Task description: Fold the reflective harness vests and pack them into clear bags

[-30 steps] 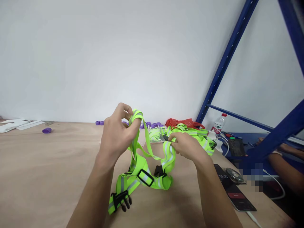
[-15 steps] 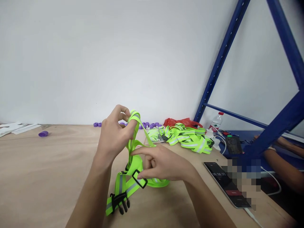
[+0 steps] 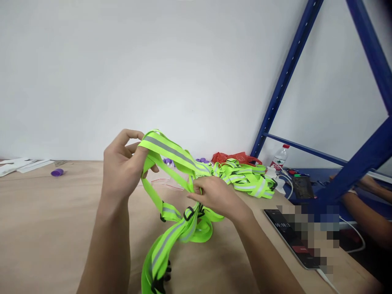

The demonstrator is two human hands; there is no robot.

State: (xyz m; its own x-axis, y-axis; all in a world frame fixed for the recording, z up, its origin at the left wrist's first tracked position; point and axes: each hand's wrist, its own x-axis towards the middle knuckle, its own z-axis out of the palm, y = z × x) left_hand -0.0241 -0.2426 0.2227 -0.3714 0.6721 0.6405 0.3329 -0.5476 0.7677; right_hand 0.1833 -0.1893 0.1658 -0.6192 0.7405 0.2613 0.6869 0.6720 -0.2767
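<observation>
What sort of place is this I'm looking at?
Possibly a workshop or packing room, though I can't be sure. Reflective neon straps are being held up, a pile of more straps lies on the brown worktop, and a blue metal frame stands at the right.

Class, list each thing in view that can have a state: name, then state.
Left hand: pinching neon straps
Right hand: closed on the same straps
Neon straps: stretched between hands, lower part drooping
Black buckle: partly hidden, fastening unclear
Strap heap: tangled
Red bag: crumpled
Bottle: standing, capped
Phone: face up, screen lit, cable attached
</observation>
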